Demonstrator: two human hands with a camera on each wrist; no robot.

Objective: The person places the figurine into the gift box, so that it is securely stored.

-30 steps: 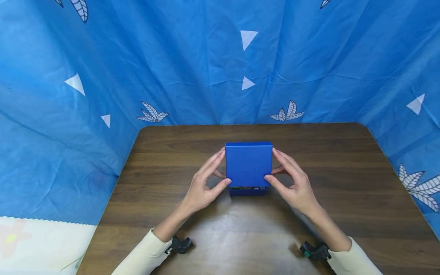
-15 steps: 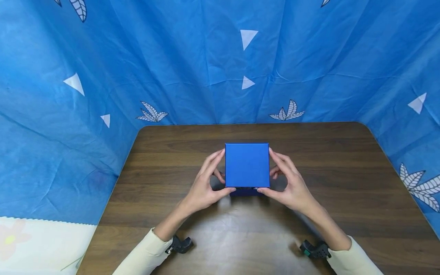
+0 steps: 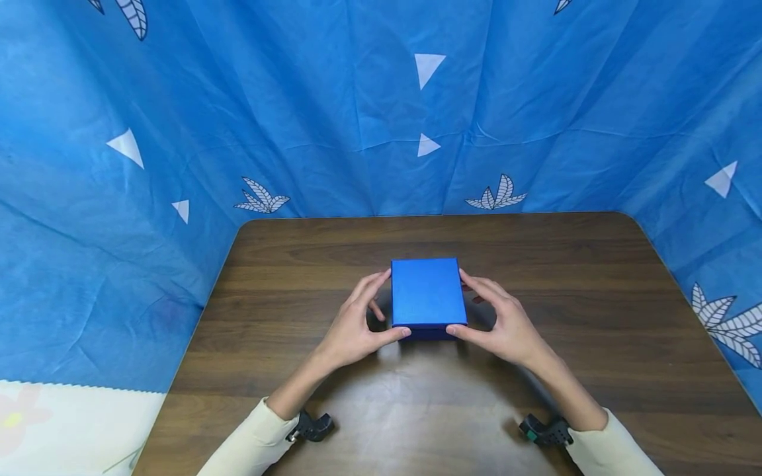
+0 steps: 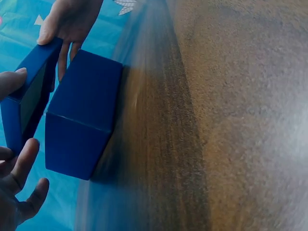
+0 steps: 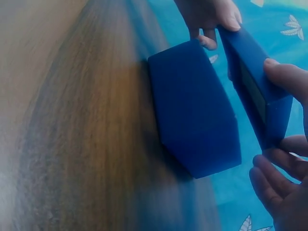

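Both hands hold a shallow blue box lid level over a deeper blue box that stands on the table. My left hand grips the lid's left side, thumb at the front corner and fingers along the edge. On the opposite side my right hand pinches it the same way. A gap shows between the lid and the box in the left wrist view. The right wrist view also shows the lid apart from the box, whose inside is hidden.
The brown wooden table has a blue patterned curtain behind it and along its sides. A pale flowered cloth lies at the lower left. Black devices are strapped to both wrists.
The lid has gone from tilted to level and come down towards the box, hiding the contents glimpsed earlier. Both hands have moved down with it, and the thumbs have shifted to its front edge.
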